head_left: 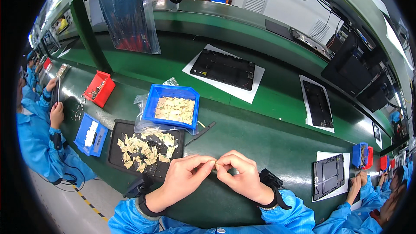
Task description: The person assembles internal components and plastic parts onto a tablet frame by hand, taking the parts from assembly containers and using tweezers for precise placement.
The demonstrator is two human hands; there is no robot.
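Above the near edge of the green bench, my left hand [187, 177] and my right hand [242, 176] meet fingertip to fingertip. Both are closed in a pinch around something too small and too covered to make out. Left of my left hand lies a black tray [115, 149] strewn with pale yellow strips [135, 151] and small black pieces. Behind it stands a blue bin [151, 104] filled with similar pale yellow pieces [174, 109]. A dark, slim pen-like tool [200, 133] rests on the bench between that bin and my hands.
Leftward are a red bin [108, 90], a blue bin with white pieces [100, 140] and a co-worker in blue [47, 143]. Black panels on white sheets [223, 68] lie on the conveyor. Another panel [328, 176] lies at right beside another person's hands [355, 186]. A plastic bag [128, 13] hangs overhead.
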